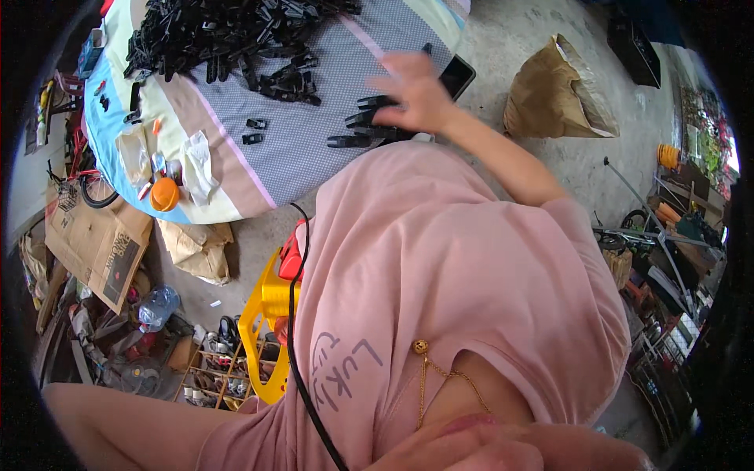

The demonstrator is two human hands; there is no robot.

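Black clips [363, 122] are lying on the checked cloth [314, 149] w/ the right hand [412, 98] reaching over them, arm outstretched, fingers blurred, grip can't tell. Left hand isn't showing. Clip pile [228, 31] is sitting farther back; brown bag [554, 94] on concrete floor [518, 31].

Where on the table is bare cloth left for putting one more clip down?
Bare grey cloth lies between the black clip pile, the two loose clips and the right hand. Crowded: the pile and the left edge around the orange lid.
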